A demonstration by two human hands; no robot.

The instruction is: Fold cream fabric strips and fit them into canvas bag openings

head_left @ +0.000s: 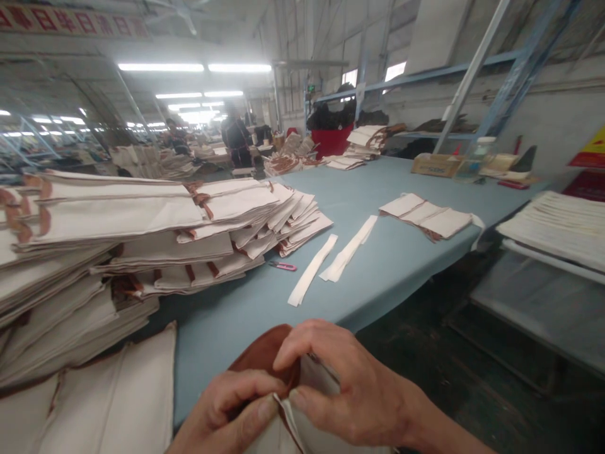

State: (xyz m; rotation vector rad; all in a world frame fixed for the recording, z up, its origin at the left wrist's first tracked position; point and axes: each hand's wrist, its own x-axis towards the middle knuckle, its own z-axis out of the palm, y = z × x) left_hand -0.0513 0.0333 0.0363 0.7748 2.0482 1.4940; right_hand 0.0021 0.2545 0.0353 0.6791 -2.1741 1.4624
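Close to the table's near edge, a cream fabric piece (269,438) with a brown part (258,353) is between my hands. My left hand (231,410) pinches it at a seam, thumb on top. Across from it, my right hand (345,384) grips the same piece, with its thumb by the seam and its index finger curled over the brown part. The lower portion of the piece is cut off by the frame. Beyond my hands lie two cream strips (312,271) and a pair of pink-handled thread snips (283,266).
Tall stacks of cream fabric pieces (118,208) with brown trim fill the left. A folded piece (425,214) rests near the table's right edge. Farther back stand a cardboard box (437,165) and a clear bottle (479,157). A cart (543,296) with stacked fabric stands at right.
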